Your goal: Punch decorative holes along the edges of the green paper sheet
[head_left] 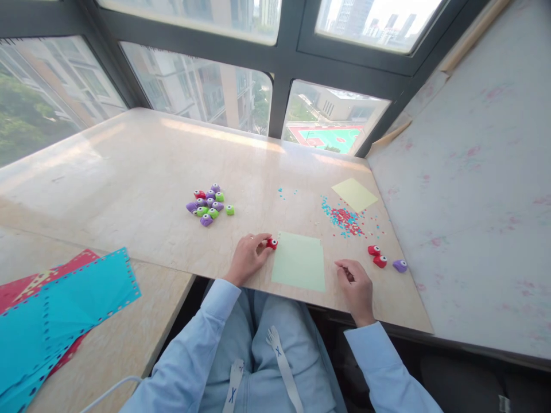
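Presently left hand (pixel 248 255) pinches red punch (pixel 271 243) at green sheet's (pixel 299 261) near-bench-edge corner; right hand (pixel 356 285) rests loosely curled, empty.

small red punch (pixel 272 244), at green sheet's (pixel 299 261) corner

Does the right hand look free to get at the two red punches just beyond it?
Probably yes: the right hand rests empty on the table, and the red punches sit just beyond its fingers, with bare tabletop between.
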